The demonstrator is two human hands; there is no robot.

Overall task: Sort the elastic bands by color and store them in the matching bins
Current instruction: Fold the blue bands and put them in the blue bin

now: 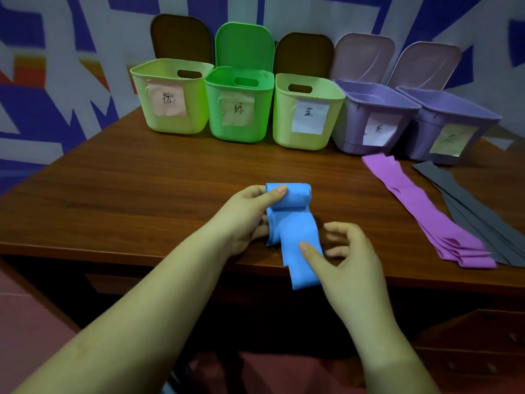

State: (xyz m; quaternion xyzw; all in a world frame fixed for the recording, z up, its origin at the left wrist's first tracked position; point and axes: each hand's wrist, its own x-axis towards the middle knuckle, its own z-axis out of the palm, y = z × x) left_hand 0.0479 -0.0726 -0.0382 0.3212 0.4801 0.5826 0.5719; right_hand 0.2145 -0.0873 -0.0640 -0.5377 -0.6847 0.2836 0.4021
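Five open bins [306,112] lined the table's [142,180] back; their contents couldn't be seen. The blue band [295,237] ran front-to-back at the near edge, far end rolled. Left hand [250,214] pinched the roll; right hand [343,251], fingers spread, thumb pressing the tail.

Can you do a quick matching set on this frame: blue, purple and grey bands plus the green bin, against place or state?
Things:
1. blue band
2. purple bands
3. grey bands
4. green bin

Place or state:
A. second from left in the row, lid up
B. flat at the table's far right
C. partly rolled, in both hands
D. flat, just left of the grey ones

Pairs: 1-C, 2-D, 3-B, 4-A
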